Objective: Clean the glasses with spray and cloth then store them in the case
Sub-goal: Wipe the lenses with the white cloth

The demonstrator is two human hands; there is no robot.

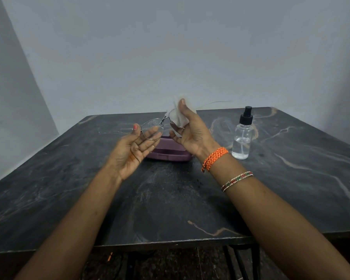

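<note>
I hold thin metal-framed glasses (152,128) up above the table. My left hand (134,150) grips the left lens rim between thumb and fingers; spray droplets dot that lens. My right hand (190,132) pinches a white cloth (180,116) around the right lens, thumb on top. One temple arm sticks out to the right behind the cloth. A purple glasses case (170,152), closed, lies on the table beneath my hands. A clear spray bottle (242,136) with a black nozzle stands upright to the right.
The dark marble table (170,199) ends at a front edge near me, with a dark metal frame below it. A grey wall rises directly behind the table's back edge.
</note>
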